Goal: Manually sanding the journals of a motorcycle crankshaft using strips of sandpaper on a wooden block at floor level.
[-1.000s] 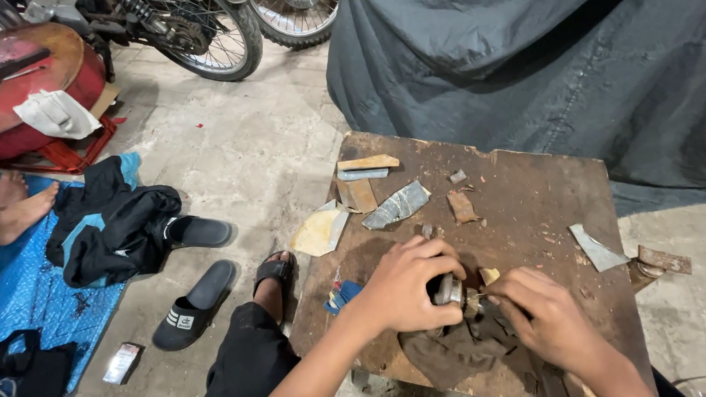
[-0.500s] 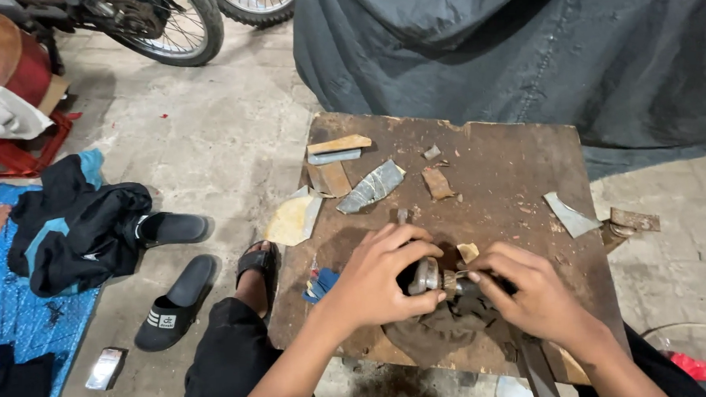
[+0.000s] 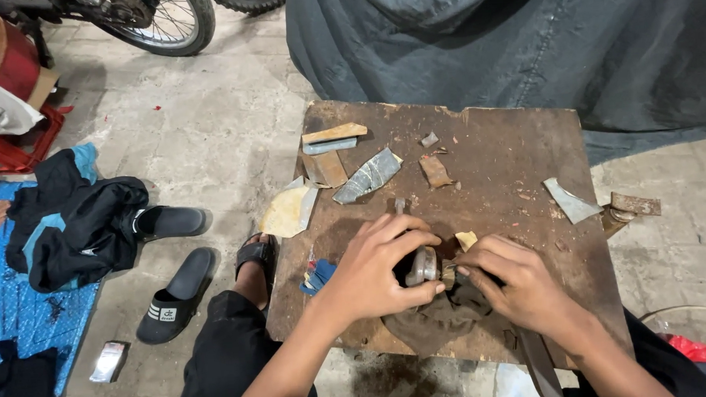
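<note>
On the near side of a worn wooden board (image 3: pixel 510 160), my left hand (image 3: pixel 376 269) is closed around a small grey metal part (image 3: pixel 422 265). Close on its right, my right hand (image 3: pixel 515 283) pinches a small piece against that part, over a dark dirty rag (image 3: pixel 438 322). What the right fingers hold is too small to make out. Scraps lie farther back on the board: a grey torn strip (image 3: pixel 366 176), a tan sliver (image 3: pixel 334 133), a brown chip (image 3: pixel 434 171) and a pale shard (image 3: pixel 569 201).
A dark tarp (image 3: pixel 521 40) hangs over something bulky behind the board. Left of the board on the concrete lie a yellowish sheet (image 3: pixel 288 211), two black slides (image 3: pixel 171 294), dark clothes (image 3: pixel 76 226) on a blue mat, and a motorcycle wheel (image 3: pixel 159 20).
The view has drifted so the board sits more central. Both hands stay together over the rag, with the fingers shifting slightly around the metal part.
</note>
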